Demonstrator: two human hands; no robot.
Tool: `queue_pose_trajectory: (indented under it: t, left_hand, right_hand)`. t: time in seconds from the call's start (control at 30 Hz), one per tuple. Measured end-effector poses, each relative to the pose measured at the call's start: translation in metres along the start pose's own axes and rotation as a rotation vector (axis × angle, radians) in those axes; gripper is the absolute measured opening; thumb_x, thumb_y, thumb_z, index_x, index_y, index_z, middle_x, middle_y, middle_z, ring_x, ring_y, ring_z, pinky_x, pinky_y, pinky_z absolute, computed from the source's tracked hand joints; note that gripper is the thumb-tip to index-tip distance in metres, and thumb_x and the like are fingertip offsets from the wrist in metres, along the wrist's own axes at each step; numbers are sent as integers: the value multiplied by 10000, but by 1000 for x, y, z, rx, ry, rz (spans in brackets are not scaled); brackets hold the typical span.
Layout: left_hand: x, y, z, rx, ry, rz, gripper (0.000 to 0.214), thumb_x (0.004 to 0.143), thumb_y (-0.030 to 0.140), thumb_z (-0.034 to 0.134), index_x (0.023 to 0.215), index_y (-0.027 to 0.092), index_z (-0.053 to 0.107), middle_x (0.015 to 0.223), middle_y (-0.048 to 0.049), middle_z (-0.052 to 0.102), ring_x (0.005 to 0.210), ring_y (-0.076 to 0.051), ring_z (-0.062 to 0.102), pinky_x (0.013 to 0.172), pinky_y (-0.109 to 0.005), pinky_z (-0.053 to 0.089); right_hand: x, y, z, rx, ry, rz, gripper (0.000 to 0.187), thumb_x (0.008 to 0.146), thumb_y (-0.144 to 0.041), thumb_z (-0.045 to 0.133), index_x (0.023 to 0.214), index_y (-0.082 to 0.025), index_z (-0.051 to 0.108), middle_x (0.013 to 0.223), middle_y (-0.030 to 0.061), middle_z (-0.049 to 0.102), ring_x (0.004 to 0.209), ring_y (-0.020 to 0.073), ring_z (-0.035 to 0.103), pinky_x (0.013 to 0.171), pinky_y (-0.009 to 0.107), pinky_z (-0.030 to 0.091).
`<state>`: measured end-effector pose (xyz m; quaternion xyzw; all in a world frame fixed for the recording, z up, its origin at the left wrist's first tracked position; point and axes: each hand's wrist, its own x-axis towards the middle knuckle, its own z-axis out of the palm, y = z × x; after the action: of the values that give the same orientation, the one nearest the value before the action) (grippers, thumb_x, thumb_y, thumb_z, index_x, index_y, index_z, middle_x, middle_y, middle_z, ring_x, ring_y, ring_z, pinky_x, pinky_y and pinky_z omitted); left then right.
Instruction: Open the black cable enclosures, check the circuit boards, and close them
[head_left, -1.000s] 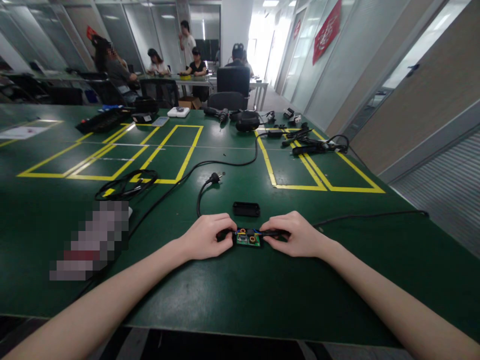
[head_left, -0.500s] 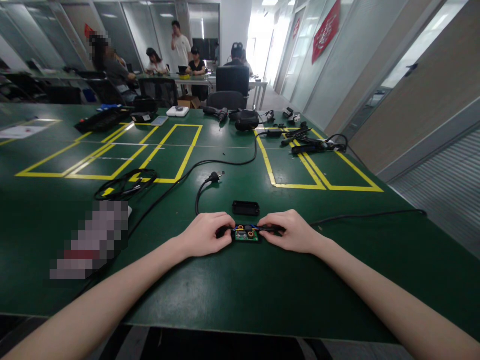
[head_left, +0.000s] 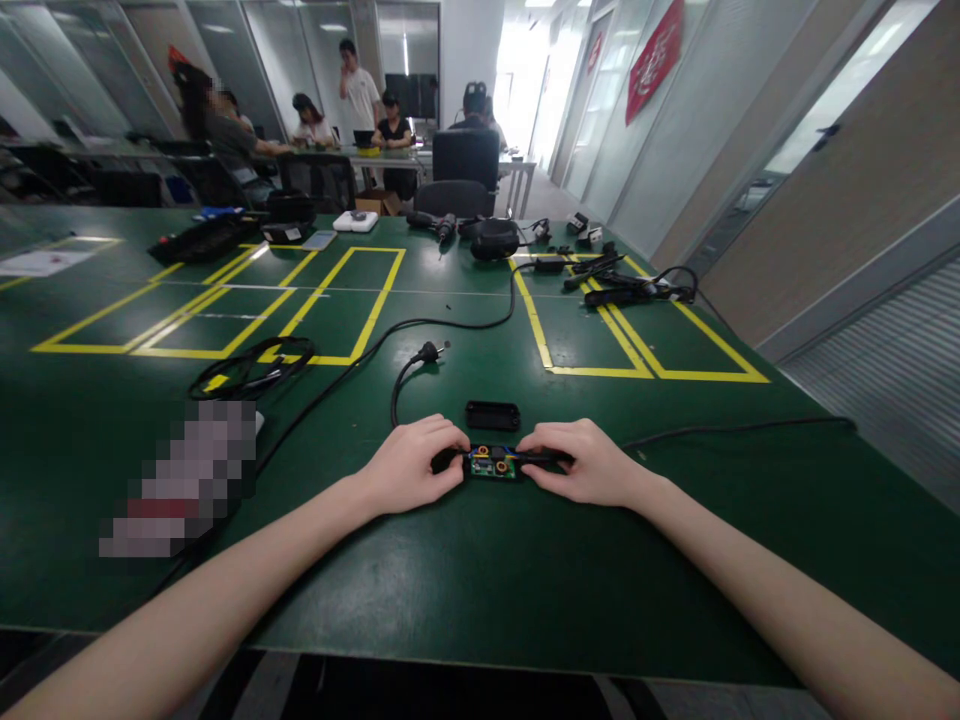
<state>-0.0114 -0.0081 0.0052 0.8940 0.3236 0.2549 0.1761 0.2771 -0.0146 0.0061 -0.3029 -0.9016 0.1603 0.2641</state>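
A small green circuit board [head_left: 492, 464] with two copper-wound coils lies between my hands, in what looks like a shallow black case. Blue and yellow wires cross its top edge. My left hand [head_left: 418, 464] pinches the black power cord at the board's left end. At the other end, my right hand [head_left: 576, 462] is closed round the black cord there. Just beyond the board sits a hollow black cover [head_left: 492, 415], apart from both hands. The cord's plug [head_left: 429, 352] rests on the green table past my left hand.
A blurred-out object [head_left: 187, 480] and a coiled black cable [head_left: 255, 370] lie on the left. Yellow tape [head_left: 600, 373] marks rectangles on the table [head_left: 480, 590]. A power drill [head_left: 442, 228] and black cables [head_left: 630, 290] lie along the far side. Several people sit or stand beyond.
The circuit board and the wires sit slightly higher and flatter between my hands. Both hands keep their grip on the cord, almost unmoved.
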Motion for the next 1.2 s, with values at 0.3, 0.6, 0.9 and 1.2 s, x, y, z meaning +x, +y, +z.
queue_pose_trajectory:
  t: [0.3, 0.6, 0.9, 1.2]
  left_hand:
    - [-1, 2, -3, 19, -14, -2, 115, 858, 162, 614, 911, 201, 708, 812, 0, 674, 698, -137, 626, 658, -235, 509]
    - [0, 0, -3, 47, -16, 35, 135, 888, 161, 585, 915, 197, 712, 855, -23, 701, 760, -160, 660, 692, -255, 519]
    - [-1, -1, -3, 22, -26, 89, 134, 927, 143, 553, 868, 184, 666, 853, -33, 686, 805, -168, 660, 721, -257, 514]
    - [2, 2, 0, 40, -45, 57, 122, 893, 118, 571, 807, 194, 613, 826, -22, 656, 780, -169, 628, 709, -265, 503]
  right_hand:
    - [-1, 4, -1, -18, -36, -58, 198, 963, -372, 709, 1035, -190, 737, 843, 35, 742, 618, 128, 650, 578, 240, 478]
    - [1, -2, -5, -173, -58, -165, 232, 1034, -374, 634, 938, -178, 714, 855, 56, 732, 721, 174, 685, 633, 279, 495]
    - [4, -6, -5, -227, -70, -199, 248, 1046, -343, 605, 897, -171, 703, 850, 66, 708, 767, 194, 644, 677, 306, 508]
    - [5, -4, -5, -213, -79, -175, 170, 1003, -324, 670, 908, -186, 699, 874, 68, 712, 782, 192, 649, 684, 297, 497]
